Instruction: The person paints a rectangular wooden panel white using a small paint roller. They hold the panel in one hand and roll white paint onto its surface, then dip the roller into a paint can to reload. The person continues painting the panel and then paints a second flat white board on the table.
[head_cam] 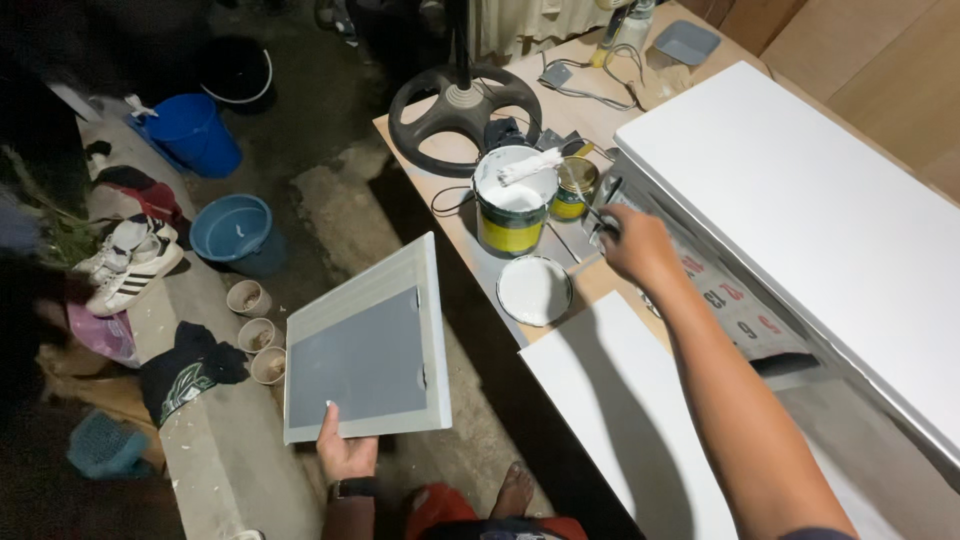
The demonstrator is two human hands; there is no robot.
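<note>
L hand (345, 452) grips grey framed panel (367, 345) from below; R hand (638, 245) pinches thin tool (590, 212) nr paint can (515, 205) on worktop (600, 120).

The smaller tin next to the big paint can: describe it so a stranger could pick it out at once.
Start at the wooden table, where the large paint can full of white paint stands with a brush across its top. Directly to its right, just beyond the right hand, sits the small tin. It is shorter and narrower, yellow-sided, and its open top looks dark golden, not white.
</note>
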